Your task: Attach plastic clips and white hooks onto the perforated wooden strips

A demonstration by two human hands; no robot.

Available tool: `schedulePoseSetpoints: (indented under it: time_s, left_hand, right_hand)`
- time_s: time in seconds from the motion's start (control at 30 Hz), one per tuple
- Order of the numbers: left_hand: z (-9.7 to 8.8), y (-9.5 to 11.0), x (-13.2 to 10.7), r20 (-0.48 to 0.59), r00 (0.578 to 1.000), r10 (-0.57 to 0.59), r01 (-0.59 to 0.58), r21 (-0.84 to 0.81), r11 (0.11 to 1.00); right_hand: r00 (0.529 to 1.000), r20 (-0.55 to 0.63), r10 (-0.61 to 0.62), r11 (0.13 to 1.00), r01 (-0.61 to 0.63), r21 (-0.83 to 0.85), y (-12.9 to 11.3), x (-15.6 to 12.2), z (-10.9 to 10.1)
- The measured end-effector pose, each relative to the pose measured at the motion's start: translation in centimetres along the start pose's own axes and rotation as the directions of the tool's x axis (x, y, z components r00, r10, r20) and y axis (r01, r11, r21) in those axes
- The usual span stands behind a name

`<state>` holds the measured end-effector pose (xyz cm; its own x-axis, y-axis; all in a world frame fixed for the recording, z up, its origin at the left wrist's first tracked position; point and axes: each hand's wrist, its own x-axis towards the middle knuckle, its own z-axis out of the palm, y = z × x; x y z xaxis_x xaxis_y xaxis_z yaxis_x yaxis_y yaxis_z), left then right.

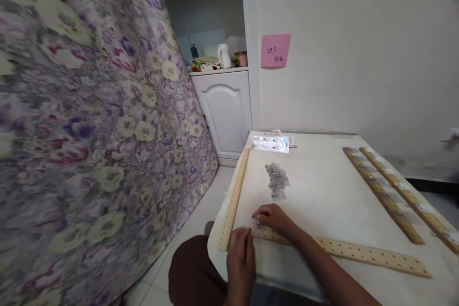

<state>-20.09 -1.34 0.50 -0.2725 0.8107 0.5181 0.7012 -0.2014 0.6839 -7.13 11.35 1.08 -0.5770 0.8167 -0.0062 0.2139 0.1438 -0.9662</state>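
A long wooden strip with rows of small holes [362,251] lies along the near side of the white table. Its left end is pinched by my left hand [240,251], fingers closed on the wood. Just above that end, my right hand [274,217] pinches a small, shiny clear-and-metal piece [258,224], too small to name, at the strip. A small pile of similar shiny pieces with greyish clear parts [277,181] rests farther back on the tabletop. Another bare holed strip [234,196] runs along the table's left edge.
Two wooden strips [382,193] [405,191] carrying several clear pieces lie at the right. A clear package [269,144] sits at the back of the white table [322,177]. A floral curtain [107,129] hangs left; a white cabinet [227,110] stands behind.
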Motion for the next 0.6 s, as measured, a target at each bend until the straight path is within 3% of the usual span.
schedulePoseSetpoints:
  time_s: [0.2,0.6]
  left_hand:
    - [0.06,-0.06,-0.45,0.087,0.996,-0.025,0.023,0.017,1.0]
    - [0.5,0.25,0.12,0.052,0.998,-0.047,0.046,0.017,0.999]
  right_hand:
    - [0.999,-0.033,-0.02,0.996,0.017,-0.085,0.08,0.04,0.33]
    - [0.999,-0.044,-0.008,0.997,0.004,-0.074,0.04,0.07,0.71]
